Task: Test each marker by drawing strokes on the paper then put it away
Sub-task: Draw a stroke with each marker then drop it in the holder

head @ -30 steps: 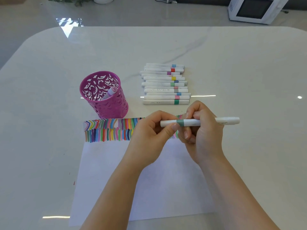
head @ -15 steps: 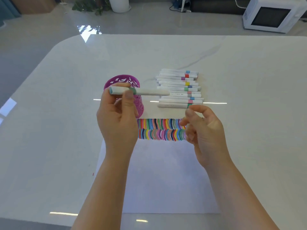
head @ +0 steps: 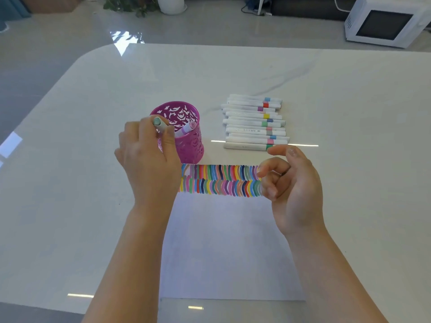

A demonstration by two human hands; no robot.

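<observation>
The green-capped marker is held in the left hand, pinched between thumb and fingers with its green end cap pointing up. It is tilted steeply at the near-left rim of the pink pen holder. How far its lower end has gone inside cannot be told, since the barrel is hidden by the hand.

A second ago this marker was gripped level over the paper by both hands. Half a second ago it was carried by the left hand alone, level, in front of the holder. It has since been swung nearly upright at the rim. From this it is judged that the marker's test is finished and that only its release into the holder is left.

One lilac-capped marker is already leaning inside the holder. The right hand has been freed. It holds nothing, its fingers loosely curled with the forefinger stretched forward. It hangs above the right end of the coloured strokes, near the closest of the marker row, so the next marker is probably about to be taken.

Two bands of strokes run along the far edge of the paper, with the rest left blank. Everything lies on a pale tabletop, and a white microwave stands on the floor beyond.
</observation>
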